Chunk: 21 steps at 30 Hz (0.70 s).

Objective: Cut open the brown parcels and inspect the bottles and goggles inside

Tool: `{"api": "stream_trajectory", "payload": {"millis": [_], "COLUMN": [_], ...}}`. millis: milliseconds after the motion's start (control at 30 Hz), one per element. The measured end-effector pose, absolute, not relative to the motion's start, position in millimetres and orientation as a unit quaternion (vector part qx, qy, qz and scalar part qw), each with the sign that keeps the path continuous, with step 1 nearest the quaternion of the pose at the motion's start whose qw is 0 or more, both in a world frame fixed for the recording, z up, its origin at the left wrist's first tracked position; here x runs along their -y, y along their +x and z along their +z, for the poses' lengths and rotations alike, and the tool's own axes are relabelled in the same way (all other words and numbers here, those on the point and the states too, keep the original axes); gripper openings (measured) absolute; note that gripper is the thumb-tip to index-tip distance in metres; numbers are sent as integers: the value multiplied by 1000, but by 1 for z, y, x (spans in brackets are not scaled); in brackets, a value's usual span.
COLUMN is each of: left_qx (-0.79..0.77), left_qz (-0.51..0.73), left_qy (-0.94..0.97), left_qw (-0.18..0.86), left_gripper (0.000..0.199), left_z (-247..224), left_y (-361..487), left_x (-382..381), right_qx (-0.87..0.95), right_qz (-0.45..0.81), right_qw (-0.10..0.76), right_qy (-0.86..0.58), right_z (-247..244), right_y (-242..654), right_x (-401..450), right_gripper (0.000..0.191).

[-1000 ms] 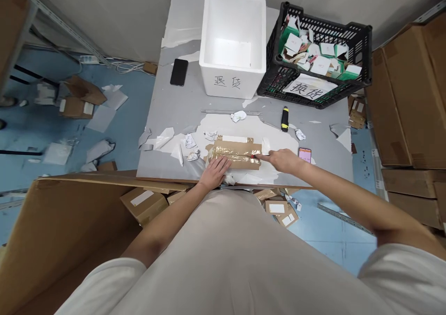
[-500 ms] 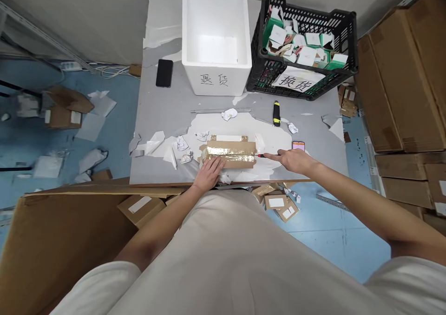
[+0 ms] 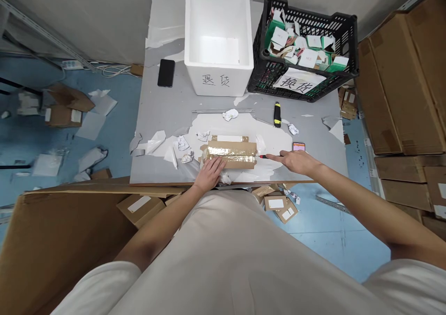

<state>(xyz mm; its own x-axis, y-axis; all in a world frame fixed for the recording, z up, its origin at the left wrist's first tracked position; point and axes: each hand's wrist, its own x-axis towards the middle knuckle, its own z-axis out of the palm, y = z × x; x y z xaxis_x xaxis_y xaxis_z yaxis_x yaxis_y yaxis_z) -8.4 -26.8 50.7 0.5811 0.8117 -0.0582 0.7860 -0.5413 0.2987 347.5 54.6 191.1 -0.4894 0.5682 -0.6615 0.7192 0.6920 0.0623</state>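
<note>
two hands: left [image 3: 209, 172], fingers spread flat, on a taped box [image 3: 237, 155] at the near edge; right [image 3: 296, 161], gripping a red-tipped tool [image 3: 264, 156], which could slip leftward into those fingers.

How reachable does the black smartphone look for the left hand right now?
Probably yes: the left hand is on the taped cardboard box, but only low paper scraps lie towards the black smartphone.

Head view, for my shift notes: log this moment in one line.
Left hand: on box | right hand: holding red-tipped tool beside box
</note>
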Motion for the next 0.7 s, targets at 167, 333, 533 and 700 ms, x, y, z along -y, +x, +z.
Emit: {"api": "stream_trajectory", "payload": {"millis": [167,333,533,700], "left_qx": [-456,-458,-456,-457], "left_qz": [42,46,45,46], "left_qy": [876,874,877,878], "left_qw": [152,153,144,137], "left_gripper": [63,64,62,60], "left_z": [51,52,52,56], "left_y": [-8,-8,-8,-8], "left_x": [26,26,26,26], "right_qx": [-856,-848,-837,-811], "right_qz": [-118,-117,-123,-181], "right_qw": [325,335,353,213], "right_qy": [384,393,399,514], "right_z": [193,198,199,195], "right_y": [352,355,364,385], "right_x": [-53,-51,-39,-30], "right_gripper": [86,85,80,58]}}
